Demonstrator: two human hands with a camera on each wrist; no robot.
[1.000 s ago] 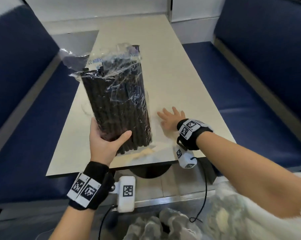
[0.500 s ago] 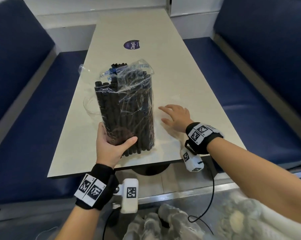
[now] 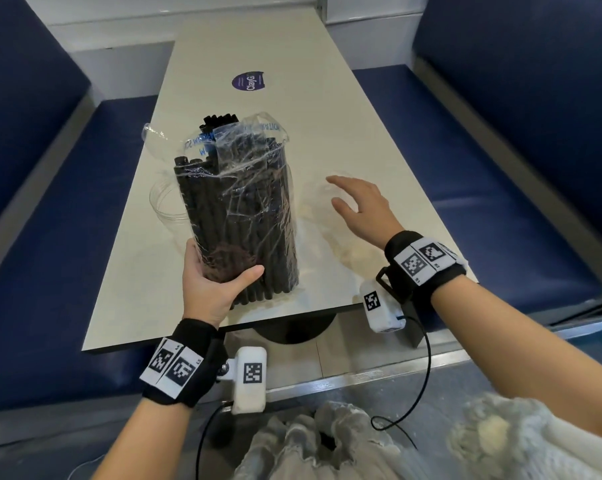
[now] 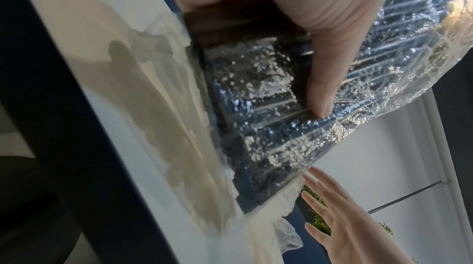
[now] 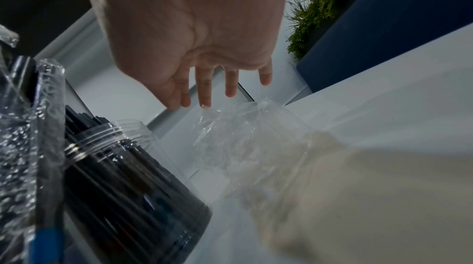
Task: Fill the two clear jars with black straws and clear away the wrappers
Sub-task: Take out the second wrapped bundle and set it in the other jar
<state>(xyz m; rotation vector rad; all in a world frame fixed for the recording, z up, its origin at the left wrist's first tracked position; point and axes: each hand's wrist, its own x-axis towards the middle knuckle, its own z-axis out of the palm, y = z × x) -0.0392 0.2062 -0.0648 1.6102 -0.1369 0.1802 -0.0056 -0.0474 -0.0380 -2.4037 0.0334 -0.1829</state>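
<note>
table (image 3: 223, 57): pale, rectangular | on it: purple sticker (image 3: 248, 81), loose wrapper (image 5: 245, 139), straw-filled jar (image 5: 133, 177), empty jar (image 3: 164, 209)

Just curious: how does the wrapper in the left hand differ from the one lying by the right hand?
The held wrapper is packed with black straws; the loose wrapper is empty. The held wrapper stands upright, gripped by the left hand; the loose wrapper lies crumpled on the table. Both are clear plastic.

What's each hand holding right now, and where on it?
The left hand grips the wrapped straw bundle near its bottom end. The right hand holds nothing.
</note>
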